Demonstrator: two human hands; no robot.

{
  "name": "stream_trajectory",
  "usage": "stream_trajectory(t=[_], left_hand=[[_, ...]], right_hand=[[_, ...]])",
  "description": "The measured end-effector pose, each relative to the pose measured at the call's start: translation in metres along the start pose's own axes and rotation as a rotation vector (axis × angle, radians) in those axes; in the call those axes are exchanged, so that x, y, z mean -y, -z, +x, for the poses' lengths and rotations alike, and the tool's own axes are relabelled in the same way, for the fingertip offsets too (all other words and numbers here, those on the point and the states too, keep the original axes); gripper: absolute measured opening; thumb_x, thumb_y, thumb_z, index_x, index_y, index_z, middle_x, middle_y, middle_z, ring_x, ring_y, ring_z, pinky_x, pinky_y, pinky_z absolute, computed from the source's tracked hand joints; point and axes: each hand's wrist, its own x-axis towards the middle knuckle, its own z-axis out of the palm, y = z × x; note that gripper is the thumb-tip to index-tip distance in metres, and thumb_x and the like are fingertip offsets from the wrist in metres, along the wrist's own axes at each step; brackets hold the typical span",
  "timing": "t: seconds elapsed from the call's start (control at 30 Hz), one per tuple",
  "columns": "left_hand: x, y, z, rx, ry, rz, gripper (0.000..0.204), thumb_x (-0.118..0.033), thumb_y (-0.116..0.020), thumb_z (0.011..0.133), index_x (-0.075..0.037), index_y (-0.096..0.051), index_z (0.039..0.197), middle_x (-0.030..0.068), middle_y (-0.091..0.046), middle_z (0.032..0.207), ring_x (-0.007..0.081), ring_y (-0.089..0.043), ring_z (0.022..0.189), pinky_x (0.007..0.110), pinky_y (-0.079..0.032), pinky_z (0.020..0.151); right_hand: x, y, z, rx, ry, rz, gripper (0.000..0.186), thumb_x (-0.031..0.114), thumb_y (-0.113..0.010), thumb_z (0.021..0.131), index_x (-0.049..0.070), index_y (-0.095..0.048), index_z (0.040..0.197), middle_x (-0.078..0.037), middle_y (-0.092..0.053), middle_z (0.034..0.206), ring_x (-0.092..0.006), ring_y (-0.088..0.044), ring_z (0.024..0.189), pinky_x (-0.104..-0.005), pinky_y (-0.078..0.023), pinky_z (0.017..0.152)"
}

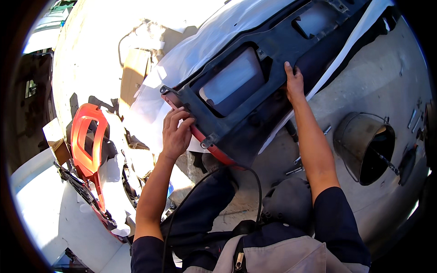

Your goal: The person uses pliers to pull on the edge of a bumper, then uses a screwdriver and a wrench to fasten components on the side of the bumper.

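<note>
A long black plastic vehicle panel (182, 96) with large rectangular openings slants from the centre up to the upper right. A red painted edge (214, 152) runs along its near end. My left hand (176, 132) is closed at that end, its fingers curled on the red edge. Farther right, my right hand (295, 84) grips the panel's lower side, thumb on top and the other fingers mostly hidden. White sheeting (218, 34) shows under the panel and along its right side. A black cable (200, 179) loops across my lap below it.
To the left, an orange-red trim part (84, 141) stands among black pieces and cardboard (133, 75). A metal bucket (350, 141) lies tipped on the concrete floor at right. Several metal tools, including a small one (412, 118), are scattered around it.
</note>
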Motion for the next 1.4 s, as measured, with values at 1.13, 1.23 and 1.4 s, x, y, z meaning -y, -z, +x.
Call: stream_trajectory(t=[1.13, 1.23, 1.4], left_hand=[[-0.070, 0.004, -0.010, -0.097, 0.608, -0.520, 0.065, -0.049, -0.034, 0.107, 0.002, -0.046, 0.145, 0.0200, -0.035, 0.153, 0.0324, -0.036, 0.142, 0.045, -0.029, 0.116], [-0.081, 0.009, 0.008, -0.301, 0.825, -1.105, 0.051, -0.032, -0.046, 0.107, 0.004, -0.045, 0.143, 0.0166, -0.053, 0.134, 0.0243, -0.051, 0.125, 0.038, -0.035, 0.111], [-0.065, 0.002, 0.014, -0.398, 0.803, -1.079, 0.037, -0.029, -0.050, 0.107, 0.002, -0.051, 0.128, 0.0137, -0.060, 0.118, 0.0208, -0.058, 0.109, 0.035, -0.045, 0.100]], right_hand=[[0.035, -0.009, -0.024, 0.223, -0.054, 0.449, 0.059, 0.043, -0.065, 0.098, 0.003, -0.048, 0.138, -0.008, -0.061, 0.123, -0.0184, -0.062, 0.109, -0.0354, -0.057, 0.083], [0.040, -0.011, -0.026, 0.283, -0.076, 0.428, 0.071, 0.045, -0.066, 0.097, 0.004, -0.038, 0.147, -0.008, -0.059, 0.127, -0.0196, -0.064, 0.109, -0.0369, -0.061, 0.074], [0.043, -0.010, -0.023, 0.363, -0.026, 0.265, 0.093, 0.049, -0.069, 0.094, 0.011, -0.016, 0.160, -0.010, -0.060, 0.128, -0.0188, -0.066, 0.101, -0.0353, -0.059, 0.073]])
